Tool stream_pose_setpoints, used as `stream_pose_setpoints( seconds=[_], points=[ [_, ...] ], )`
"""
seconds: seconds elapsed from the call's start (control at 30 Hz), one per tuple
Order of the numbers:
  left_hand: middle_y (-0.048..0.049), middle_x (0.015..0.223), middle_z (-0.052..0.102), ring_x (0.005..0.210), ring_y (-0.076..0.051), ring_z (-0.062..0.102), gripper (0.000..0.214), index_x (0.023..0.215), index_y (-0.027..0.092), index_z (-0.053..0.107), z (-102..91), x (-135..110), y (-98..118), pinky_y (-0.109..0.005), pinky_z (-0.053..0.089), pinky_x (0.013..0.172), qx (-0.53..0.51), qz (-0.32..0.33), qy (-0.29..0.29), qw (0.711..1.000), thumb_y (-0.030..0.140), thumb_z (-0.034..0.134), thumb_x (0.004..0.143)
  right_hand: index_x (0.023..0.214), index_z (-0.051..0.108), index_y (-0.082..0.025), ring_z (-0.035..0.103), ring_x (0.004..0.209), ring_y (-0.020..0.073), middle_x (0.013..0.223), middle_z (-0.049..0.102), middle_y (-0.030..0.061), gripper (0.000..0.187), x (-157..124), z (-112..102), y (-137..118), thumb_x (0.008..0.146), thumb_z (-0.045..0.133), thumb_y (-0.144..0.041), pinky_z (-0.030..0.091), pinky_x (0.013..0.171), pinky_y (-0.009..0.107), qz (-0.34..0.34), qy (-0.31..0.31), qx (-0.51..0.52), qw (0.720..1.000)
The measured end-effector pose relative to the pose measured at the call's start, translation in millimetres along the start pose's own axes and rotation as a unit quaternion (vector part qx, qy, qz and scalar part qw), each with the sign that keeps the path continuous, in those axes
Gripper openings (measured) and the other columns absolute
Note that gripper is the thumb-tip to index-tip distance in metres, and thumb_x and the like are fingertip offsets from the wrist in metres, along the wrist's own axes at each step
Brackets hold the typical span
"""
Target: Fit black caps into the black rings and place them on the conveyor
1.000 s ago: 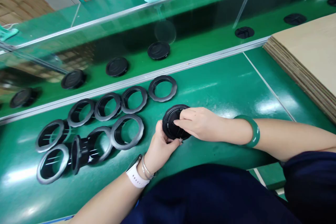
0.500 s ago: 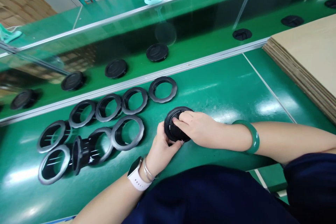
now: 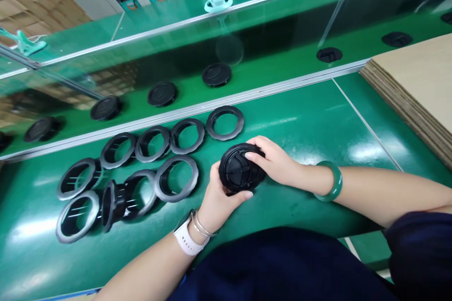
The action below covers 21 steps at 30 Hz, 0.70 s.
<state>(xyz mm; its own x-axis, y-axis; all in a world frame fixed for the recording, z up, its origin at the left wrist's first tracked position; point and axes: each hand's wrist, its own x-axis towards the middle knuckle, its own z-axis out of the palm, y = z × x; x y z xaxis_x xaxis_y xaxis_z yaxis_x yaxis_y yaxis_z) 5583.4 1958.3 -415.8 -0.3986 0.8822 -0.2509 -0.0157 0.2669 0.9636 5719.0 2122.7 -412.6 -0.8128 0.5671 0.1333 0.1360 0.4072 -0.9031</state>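
Both of my hands grip a round black plastic cap part (image 3: 237,167) just above the green table (image 3: 303,122). My left hand (image 3: 219,196) curls round its lower left edge, thumb under it. My right hand (image 3: 276,162) holds its right edge, fingertips on the rim. The part's inner face with ribs points toward me. To the left lie several black plastic rings (image 3: 176,177) in two loose rows; one ring (image 3: 112,204) stands on its edge.
Beyond a metal rail (image 3: 282,87) runs a green belt carrying black round caps (image 3: 216,74). A stack of cardboard sheets (image 3: 416,80) lies at the right. A small teal fan base (image 3: 218,2) stands at the back.
My right hand has slid off the top of the cap to its right edge, so the ribbed face now shows. The cap is tilted up a little more toward me.
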Motion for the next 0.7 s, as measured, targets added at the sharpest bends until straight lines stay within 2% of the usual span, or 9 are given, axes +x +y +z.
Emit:
stream_pose_setpoints(
  seconds=[0.1, 0.2, 0.47, 0.7],
  points=[
    [-0.0096, 0.132, 0.057, 0.12, -0.027, 0.059, 0.073, 0.132, 0.023, 0.039, -2.1, -2, 2, -0.041, 0.053, 0.099, -0.004, 0.015, -0.028, 0.999, 0.034, 0.082, 0.073, 0.101, 0.059, -0.018, 0.056, 0.1, 0.0204, 0.103, 0.062, 0.0045, 0.008, 0, 2, 0, 0.096, 0.058, -0.024, 0.044, 0.09, 0.035, 0.013, -0.002, 0.036, 0.999],
    [-0.0079, 0.129, 0.059, 0.119, -0.024, 0.059, 0.058, 0.131, 0.023, 0.045, -2.3, -3, 3, -0.04, 0.049, 0.103, 0.041, 0.039, -0.01, 0.998, 0.035, 0.074, 0.082, 0.096, 0.058, -0.018, 0.056, 0.095, 0.0196, 0.099, 0.061, 0.0032, 0.004, -2, 3, -4, 0.093, 0.059, -0.022, 0.043, 0.085, 0.033, 0.027, -0.001, 0.052, 0.998],
    [-0.0043, 0.117, 0.064, 0.108, -0.021, 0.062, 0.049, 0.126, 0.023, 0.05, -0.7, -4, 6, -0.035, 0.05, 0.096, 0.128, 0.054, 0.017, 0.99, 0.038, 0.071, 0.084, 0.085, 0.054, -0.019, 0.053, 0.082, 0.0172, 0.086, 0.057, 0.0, 0.013, -4, 5, -11, 0.086, 0.065, -0.025, 0.041, 0.074, 0.03, 0.031, 0.019, 0.09, 0.995],
    [-0.0032, 0.106, 0.064, 0.098, -0.02, 0.061, 0.042, 0.117, 0.021, 0.052, -1.5, -3, 9, -0.032, 0.049, 0.088, 0.162, 0.033, 0.013, 0.986, 0.043, 0.069, 0.086, 0.081, 0.053, -0.018, 0.053, 0.079, 0.017, 0.081, 0.056, -0.001, 0.013, -2, 5, -8, 0.085, 0.065, -0.023, 0.04, 0.073, 0.031, 0.058, 0.027, 0.052, 0.997]
  ],
)
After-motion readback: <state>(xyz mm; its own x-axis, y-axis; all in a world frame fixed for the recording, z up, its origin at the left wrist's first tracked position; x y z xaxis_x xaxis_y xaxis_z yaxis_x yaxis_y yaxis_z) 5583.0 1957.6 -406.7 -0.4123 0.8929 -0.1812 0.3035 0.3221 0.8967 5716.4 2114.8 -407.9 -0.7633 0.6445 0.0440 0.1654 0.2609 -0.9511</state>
